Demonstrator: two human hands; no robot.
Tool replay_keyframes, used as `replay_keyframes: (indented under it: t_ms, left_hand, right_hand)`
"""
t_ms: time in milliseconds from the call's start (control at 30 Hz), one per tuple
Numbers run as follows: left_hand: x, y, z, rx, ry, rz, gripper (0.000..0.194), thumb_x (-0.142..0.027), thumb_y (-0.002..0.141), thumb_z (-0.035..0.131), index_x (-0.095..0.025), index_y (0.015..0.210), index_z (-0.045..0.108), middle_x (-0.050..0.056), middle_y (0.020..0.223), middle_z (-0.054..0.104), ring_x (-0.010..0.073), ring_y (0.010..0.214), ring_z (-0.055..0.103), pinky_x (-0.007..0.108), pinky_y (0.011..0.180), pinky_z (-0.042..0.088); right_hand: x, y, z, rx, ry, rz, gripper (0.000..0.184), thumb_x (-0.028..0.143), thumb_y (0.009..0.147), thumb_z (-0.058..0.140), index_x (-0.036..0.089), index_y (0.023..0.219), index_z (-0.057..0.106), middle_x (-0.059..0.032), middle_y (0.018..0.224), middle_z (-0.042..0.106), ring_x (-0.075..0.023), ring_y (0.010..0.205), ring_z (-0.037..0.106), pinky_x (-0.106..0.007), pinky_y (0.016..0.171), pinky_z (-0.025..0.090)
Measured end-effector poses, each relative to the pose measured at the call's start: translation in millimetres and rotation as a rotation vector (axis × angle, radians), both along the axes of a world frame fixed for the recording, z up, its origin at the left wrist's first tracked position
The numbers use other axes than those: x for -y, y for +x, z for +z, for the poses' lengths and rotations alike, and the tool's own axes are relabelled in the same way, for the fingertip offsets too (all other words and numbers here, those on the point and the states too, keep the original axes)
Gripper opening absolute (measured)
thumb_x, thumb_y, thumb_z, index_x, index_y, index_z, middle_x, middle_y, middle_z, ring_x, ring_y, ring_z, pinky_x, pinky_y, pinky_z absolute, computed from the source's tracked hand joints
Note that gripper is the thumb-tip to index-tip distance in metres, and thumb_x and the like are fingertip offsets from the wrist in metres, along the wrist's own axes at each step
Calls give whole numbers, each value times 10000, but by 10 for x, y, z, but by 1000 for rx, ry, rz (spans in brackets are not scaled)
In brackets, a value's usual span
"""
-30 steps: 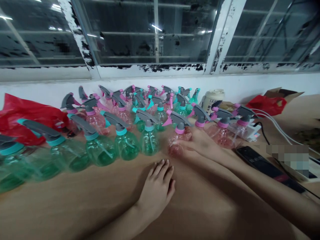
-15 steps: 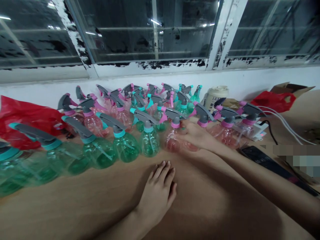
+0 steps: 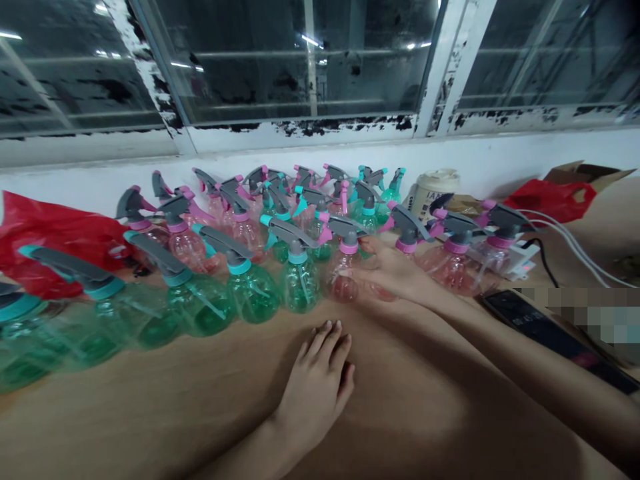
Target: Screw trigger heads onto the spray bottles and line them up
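Observation:
My right hand reaches in from the right and grips a pink spray bottle by its side, thumb in front and fingers partly hidden behind it. The bottle stands upright on the table, with a pink collar and a grey trigger head. Just left of it is a green spray bottle with a turquoise collar, in a front row of several more green ones. My left hand lies palm down on the wooden table, fingers stretched out, holding nothing. Other pink bottles stand right of my right hand.
Behind the front row are several more pink and green spray bottles. A red plastic bag lies at the left. Toward the right are a white cup, another red bag, cables, a power strip and a phone.
The pink spray bottle in my right hand has shifted slightly to the left. My left hand stays nearly in place on the table.

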State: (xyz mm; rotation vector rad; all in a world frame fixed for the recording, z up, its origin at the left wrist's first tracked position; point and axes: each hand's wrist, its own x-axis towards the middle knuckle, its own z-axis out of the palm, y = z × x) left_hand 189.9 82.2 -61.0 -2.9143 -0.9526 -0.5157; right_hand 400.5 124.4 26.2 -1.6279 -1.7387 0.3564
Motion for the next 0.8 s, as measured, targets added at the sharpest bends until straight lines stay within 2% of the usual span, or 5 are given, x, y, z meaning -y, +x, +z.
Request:
replay_keyframes:
  t_ms: [167, 400, 567, 667, 800]
  left_hand:
    - [0, 11, 11, 13, 19, -7, 348, -212, 884, 488, -125, 1215, 550, 122, 1343, 514, 273, 1253, 451, 454, 988, 424]
    - [-16, 2, 27, 5, 46, -34, 338, -182, 877, 465, -124, 1202, 540, 137, 1334, 516, 289, 1243, 459, 477, 957, 446]
    - [-31, -7, 34, -1, 50, -31, 338, -174, 876, 476, -136, 1205, 543, 121, 1312, 535, 280, 1221, 476, 474, 975, 427]
    - [-47, -16, 46, 21, 40, -27, 326, -181, 890, 465, -152, 1206, 539, 114, 1308, 531, 275, 1207, 485, 473, 971, 427]
    - [-75, -4, 75, 78, 41, -8, 302, -180, 908, 435, -183, 1194, 533, 100, 1290, 529, 263, 1165, 512, 463, 939, 445]
  right_hand:
    - [236, 142, 22, -78, -8, 38, 621, 409, 736, 649, 153, 1268, 456, -143, 1234, 597, -297, 1099, 585, -468, 924, 463]
    - [617, 362, 72, -192, -35, 115, 261, 421, 783, 613, 237, 965, 649, -49, 1013, 708, -229, 946, 662, -376, 816, 538]
    - [812, 609, -43, -159, 29, -95, 249, 405, 791, 591, 201, 922, 651, -70, 926, 714, -218, 805, 671, -349, 675, 530]
    - [831, 755, -119, -83, 35, -206, 318, 432, 790, 584, 190, 991, 629, -80, 890, 716, -227, 752, 672, -351, 633, 519]
    - [814, 683, -133, 19, 35, -258, 367, 447, 785, 596, 206, 1060, 634, -59, 814, 721, -228, 688, 667, -337, 596, 498]
